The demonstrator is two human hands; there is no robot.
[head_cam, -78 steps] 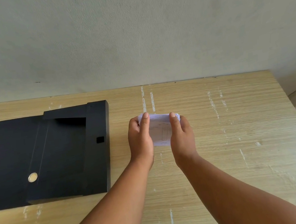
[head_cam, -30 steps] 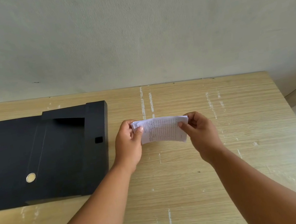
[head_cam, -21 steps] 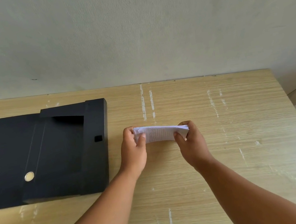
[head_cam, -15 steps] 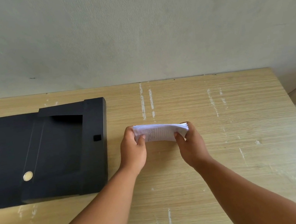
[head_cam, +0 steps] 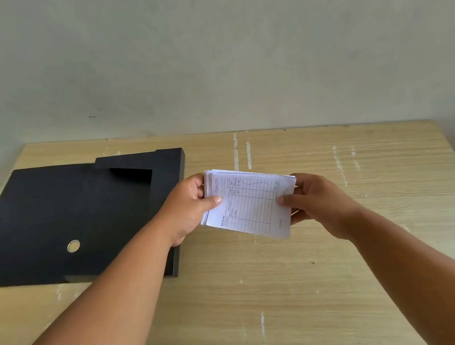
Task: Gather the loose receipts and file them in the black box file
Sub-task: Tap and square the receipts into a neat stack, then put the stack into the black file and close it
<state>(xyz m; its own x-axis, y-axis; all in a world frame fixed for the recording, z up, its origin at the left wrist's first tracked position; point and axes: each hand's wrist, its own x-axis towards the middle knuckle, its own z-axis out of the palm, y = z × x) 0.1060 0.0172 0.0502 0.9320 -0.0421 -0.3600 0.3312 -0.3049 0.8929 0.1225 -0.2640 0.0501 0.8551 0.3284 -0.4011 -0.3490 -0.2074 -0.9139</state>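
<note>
Both hands (head_cam: 189, 205) (head_cam: 312, 199) pinch opposite ends of a lined, handwritten receipt stack (head_cam: 250, 203) above the table (head_cam: 353, 256)

Receipt stack (head_cam: 250, 203) now lifted off the table (head_cam: 350, 242) and tilted face-up toward camera; earlier I saw it edge-down on the wood. Left hand (head_cam: 188, 208) and right hand (head_cam: 314, 203) shifted left, left hand now overlapping the black box file (head_cam: 63, 216).
</note>
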